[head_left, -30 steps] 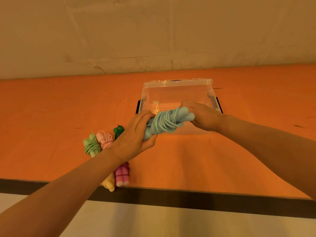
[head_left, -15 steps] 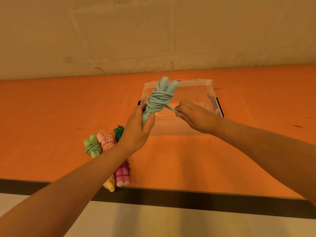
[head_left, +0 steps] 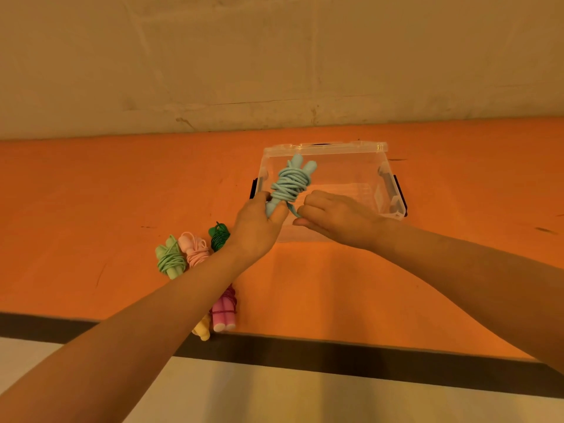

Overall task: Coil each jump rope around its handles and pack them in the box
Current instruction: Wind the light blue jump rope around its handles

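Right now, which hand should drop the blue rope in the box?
Probably the left hand: it grips the blue rope handles, already in front of the clear box. The right hand only pinches the loose end.

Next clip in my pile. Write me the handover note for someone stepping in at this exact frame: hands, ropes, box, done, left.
Left hand: grips the lower handles of the light blue jump rope, held upright in front of the clear box.
Right hand: pinches the loose tail of that rope's cord beside the coil.
Box: open on the orange table, no rope inside that I can see.
Done: five coiled bundles lie left of the box: light green, light pink, dark green, magenta, yellow.
Left: secure the blue tail, then pack all six into the box.
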